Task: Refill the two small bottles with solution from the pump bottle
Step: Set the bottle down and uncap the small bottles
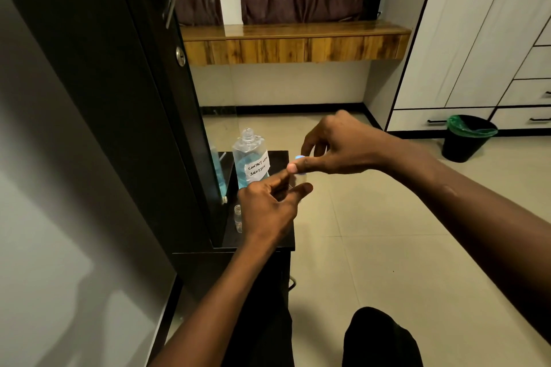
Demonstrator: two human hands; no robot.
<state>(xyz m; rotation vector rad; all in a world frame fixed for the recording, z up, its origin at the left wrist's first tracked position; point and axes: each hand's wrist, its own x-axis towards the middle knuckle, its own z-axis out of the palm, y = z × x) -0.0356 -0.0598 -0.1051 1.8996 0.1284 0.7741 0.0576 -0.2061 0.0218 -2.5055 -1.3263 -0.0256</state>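
A clear bottle (pixel 250 158) holding blue liquid, labelled "CONTACT LENS SOLUTION", stands on a small dark stand (pixel 280 158); its neck is bare, with no pump on it. My left hand (pixel 268 211) pinches a small clear bottle (pixel 299 180) just right of the big bottle. My right hand (pixel 334 146) grips the small bottle's top, where a pale blue cap (pixel 299 157) shows between the fingers. A second small clear bottle (pixel 238 217) stands uncapped on the stand, partly hidden behind my left hand.
A dark mirrored cabinet door (pixel 125 98) rises close on the left. A black bin with a green liner (pixel 469 137) sits on the tiled floor at right, beside white drawers (pixel 524 92). A wooden shelf (pixel 292 42) spans the back wall.
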